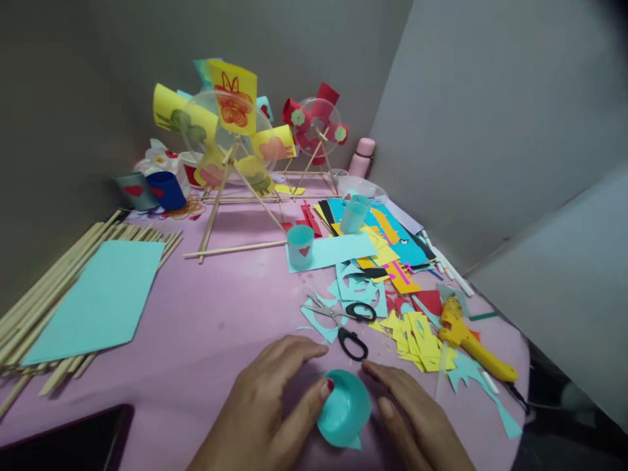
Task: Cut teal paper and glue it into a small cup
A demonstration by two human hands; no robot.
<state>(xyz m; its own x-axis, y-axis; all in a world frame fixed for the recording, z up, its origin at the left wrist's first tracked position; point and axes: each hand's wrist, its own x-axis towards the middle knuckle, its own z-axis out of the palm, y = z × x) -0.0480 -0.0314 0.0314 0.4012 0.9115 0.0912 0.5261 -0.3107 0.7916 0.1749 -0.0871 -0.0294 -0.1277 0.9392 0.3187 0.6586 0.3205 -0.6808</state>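
A small teal paper cup [344, 409] lies tilted on the pink table [206, 327], its mouth facing up toward me. My left hand [265, 409] grips its left rim with thumb and fingers. My right hand [417, 418] touches the cup's right side, fingers stretched flat along the table. Just beyond the cup lie black-handled scissors [350, 320], blades open, among teal paper scraps.
A yellow glue gun [473, 343] lies right, beside yellow paper scraps [417, 337]. Two paper Ferris wheels [230, 137] on stick frames stand at the back. A teal sheet [98, 301] rests on wooden sticks [44, 288] at left. Two teal cups [300, 245] stand mid-table.
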